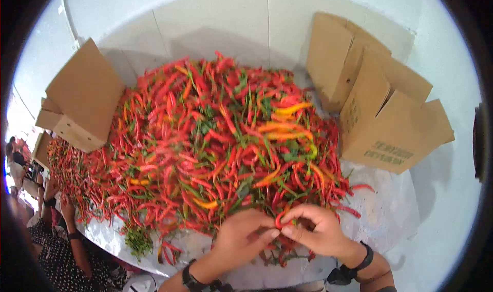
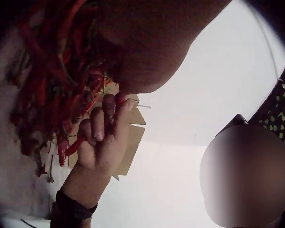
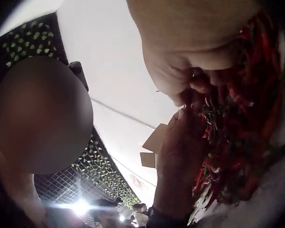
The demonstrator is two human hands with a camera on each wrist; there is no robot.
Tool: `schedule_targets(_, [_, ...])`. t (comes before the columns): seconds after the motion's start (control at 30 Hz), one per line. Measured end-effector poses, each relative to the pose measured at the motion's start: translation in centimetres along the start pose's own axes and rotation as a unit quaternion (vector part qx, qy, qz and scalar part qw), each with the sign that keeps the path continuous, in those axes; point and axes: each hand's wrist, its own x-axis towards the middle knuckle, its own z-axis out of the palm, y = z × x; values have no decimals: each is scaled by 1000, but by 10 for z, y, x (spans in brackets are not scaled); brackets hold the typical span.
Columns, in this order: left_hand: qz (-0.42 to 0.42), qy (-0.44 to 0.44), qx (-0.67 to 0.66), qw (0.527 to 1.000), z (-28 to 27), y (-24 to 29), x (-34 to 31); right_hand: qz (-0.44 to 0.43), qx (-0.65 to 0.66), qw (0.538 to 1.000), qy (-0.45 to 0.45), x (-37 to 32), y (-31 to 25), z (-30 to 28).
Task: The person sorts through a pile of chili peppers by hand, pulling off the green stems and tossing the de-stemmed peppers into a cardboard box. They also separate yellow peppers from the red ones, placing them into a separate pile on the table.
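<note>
Head view: pinching red pepper (image 1: 279, 220) btwn fingertips of left hand (image 1: 241, 239) & right hand (image 1: 319, 231); clamping both sets of fingers on it, over near edge of pepper pile (image 1: 205, 138). Wearing dark straps (image 1: 366, 257) on both wrists. Spreading across tabletop (image 1: 387, 199): mostly red pods, w/ some yellow-orange pods (image 1: 287, 133) & green stems mixed in. Showing green clump (image 1: 138, 240) at near-left edge; standing behind: cardbd box (image 1: 84, 94) at L, printed carton (image 1: 400, 122) at R, w/ 2nd carton (image 1: 331, 61) just beside.

L wrist view: showing left hand close-up at top, in shadow; hiding its fingertips, so can't tell their grip here. Curling right hand's fingers below, w/ red showing at its tips.

R wrist view: showing right hand lg. at top, bending its fingers toward left hand below; meeting near tips beside pile. Can't tell exact contact, too dark. Glaring at bottom: bright lamp (image 3: 80, 206).
</note>
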Motion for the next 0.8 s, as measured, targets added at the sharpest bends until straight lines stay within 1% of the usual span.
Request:
schedule_targets(0.03, [-1,30,9,1000,4,2,-1,-40,-63,997,19,1,-1,1])
schedule_targets(0.07, [-4,59,16,998,6,3,-2,-56,-104,992,33,2,-3,1])
schedule_targets(0.1, [-5,64,19,998,4,3,-4,-96,-155,981,59,2,1,3])
schedule_targets(0.17, [-12,73,21,997,1,1,-8,-122,-179,973,77,1,1,6])
schedule_targets(0.2, [48,85,13,995,0,0,-12,-147,-209,964,66,2,4,6])
schedule_targets(0.3, [103,77,-1,992,2,-1,-14,-177,-327,928,33,-2,13,6])
schedule_targets(0.33, [119,38,7,992,1,0,-12,-171,-350,921,24,-4,11,7])
schedule_targets(0.43, [88,-20,65,994,5,13,-9,-159,-409,899,7,-7,7,8])
schedule_targets(0.47, [35,-34,64,997,7,8,-11,-161,-417,894,9,-8,11,9])
schedule_targets(0.57, [14,-31,96,995,10,-1,-15,-179,-412,893,16,-6,14,8])
schedule_targets(0.67, [19,17,33,999,13,-9,-9,-171,-372,912,8,-5,4,9])
schedule_targets(0.77, [10,16,43,999,8,-2,-6,-185,-299,933,73,-3,12,8])
schedule_targets(0.8, [2,14,46,999,7,-1,-7,-166,-314,931,87,-3,10,8])
